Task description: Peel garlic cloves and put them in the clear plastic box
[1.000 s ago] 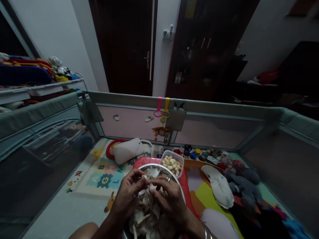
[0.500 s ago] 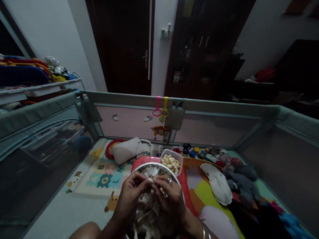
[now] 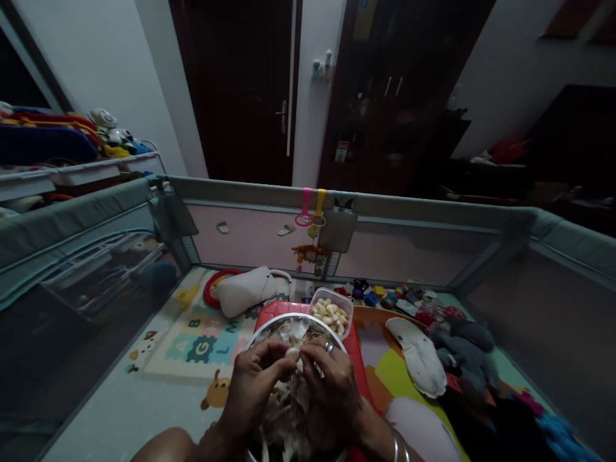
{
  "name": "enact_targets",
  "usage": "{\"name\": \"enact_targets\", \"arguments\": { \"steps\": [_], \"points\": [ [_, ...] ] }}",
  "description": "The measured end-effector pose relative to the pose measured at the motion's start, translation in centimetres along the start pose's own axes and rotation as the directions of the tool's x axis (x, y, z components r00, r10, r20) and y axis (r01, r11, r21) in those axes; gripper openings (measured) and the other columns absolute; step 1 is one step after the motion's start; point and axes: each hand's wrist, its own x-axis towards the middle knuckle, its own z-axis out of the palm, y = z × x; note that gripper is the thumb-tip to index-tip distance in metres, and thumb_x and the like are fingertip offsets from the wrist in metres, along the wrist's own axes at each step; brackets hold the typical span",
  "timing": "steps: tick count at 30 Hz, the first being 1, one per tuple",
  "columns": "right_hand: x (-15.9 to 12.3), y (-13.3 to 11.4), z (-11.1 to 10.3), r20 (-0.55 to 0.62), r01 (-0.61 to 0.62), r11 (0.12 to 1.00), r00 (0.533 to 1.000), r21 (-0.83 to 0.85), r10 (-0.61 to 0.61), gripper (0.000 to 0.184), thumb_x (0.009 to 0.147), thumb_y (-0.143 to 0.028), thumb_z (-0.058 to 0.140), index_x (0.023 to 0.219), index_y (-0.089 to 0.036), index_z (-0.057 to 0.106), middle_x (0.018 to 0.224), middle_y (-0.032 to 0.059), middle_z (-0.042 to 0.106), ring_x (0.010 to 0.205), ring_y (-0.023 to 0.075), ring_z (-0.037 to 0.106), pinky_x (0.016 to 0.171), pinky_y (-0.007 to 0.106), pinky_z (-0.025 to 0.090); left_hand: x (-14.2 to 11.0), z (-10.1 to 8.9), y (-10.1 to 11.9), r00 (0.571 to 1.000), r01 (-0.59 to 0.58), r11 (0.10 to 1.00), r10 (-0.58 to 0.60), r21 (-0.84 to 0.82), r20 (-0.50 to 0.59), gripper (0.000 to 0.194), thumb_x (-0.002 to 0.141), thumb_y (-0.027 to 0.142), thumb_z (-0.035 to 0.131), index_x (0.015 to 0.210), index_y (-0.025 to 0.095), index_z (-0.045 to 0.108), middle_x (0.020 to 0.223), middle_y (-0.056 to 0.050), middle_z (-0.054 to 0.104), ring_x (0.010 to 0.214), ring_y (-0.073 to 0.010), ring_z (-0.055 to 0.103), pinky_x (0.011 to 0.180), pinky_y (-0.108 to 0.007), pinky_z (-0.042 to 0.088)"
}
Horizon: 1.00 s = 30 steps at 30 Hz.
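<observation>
My left hand point(image 3: 255, 385) and my right hand point(image 3: 332, 388) meet over a metal bowl point(image 3: 262, 330) full of papery garlic skins. Between the fingertips of both hands sits a pale garlic clove point(image 3: 292, 353). A ring shows on my right hand and a bangle on that wrist. Just beyond the bowl stands a clear plastic tub point(image 3: 332, 312) of peeled cloves. Bowl and tub rest on a red tray point(image 3: 359, 359).
I sit inside a grey-railed playpen point(image 3: 250, 191) on an alphabet mat point(image 3: 206, 340). A white cushion point(image 3: 248, 290) lies to the far left, a white soft toy point(image 3: 419, 356) and dark stuffed toys point(image 3: 469, 359) to the right. Small toys line the far wall.
Both hands drew slightly closer to me over the bowl, fingers working at the clove, which now shows more plainly between the fingertips. The view shifted a little.
</observation>
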Motion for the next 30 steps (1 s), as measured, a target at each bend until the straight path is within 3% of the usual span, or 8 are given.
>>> {"name": "enact_targets", "arguments": {
  "steps": [10,18,24,30],
  "points": [
    [0.1,0.0,-0.1,0.022,-0.051,0.999,0.998,0.001,0.051,0.016,0.082,-0.014,0.044,0.076,-0.018,0.058,0.065,0.0043,0.064,0.06,0.0162,0.06,0.055,0.025,0.047,0.2,-0.3,-0.3,0.986,-0.008,1.0,0.003,0.028,0.165,0.008,0.063,0.02,0.069,0.068,0.014,0.067,0.054,0.0,0.062,0.049,-0.0114,0.054,0.049,-0.019,0.044],
    [0.3,0.5,-0.2,0.012,-0.111,0.994,0.994,-0.006,0.111,0.016,0.083,-0.016,0.042,0.077,-0.018,0.057,0.066,0.004,0.064,0.06,0.0158,0.061,0.056,0.025,0.046,0.5,-0.5,-0.5,0.977,-0.067,0.998,0.065,0.003,0.203,0.011,0.063,0.013,0.067,0.073,0.015,0.068,0.068,-0.002,0.067,0.066,-0.0152,0.06,0.06,-0.021,0.046],
    [0.2,0.1,-0.2,-0.032,-0.108,0.99,0.993,0.088,0.111,0.014,0.082,-0.015,0.045,0.078,-0.018,0.058,0.066,0.003,0.064,0.06,0.0149,0.06,0.057,0.024,0.047,1.1,-0.6,-1.0,0.984,0.044,0.993,-0.025,-0.106,0.175,0.025,0.065,0.028,0.071,0.085,0.014,0.067,0.074,-0.004,0.068,0.062,-0.0137,0.059,0.06,-0.023,0.047],
    [0.1,-0.4,-0.2,0.001,-0.084,0.989,0.996,0.122,0.085,0.013,0.082,-0.014,0.046,0.083,-0.019,0.058,0.072,0.0037,0.066,0.063,0.0152,0.061,0.059,0.024,0.048,1.3,-0.8,-1.1,0.964,0.16,0.975,-0.12,-0.155,0.236,0.042,0.063,0.034,0.073,0.1,0.014,0.067,0.088,-0.009,0.07,0.084,-0.0235,0.063,0.076,-0.031,0.048]
  ]
}}
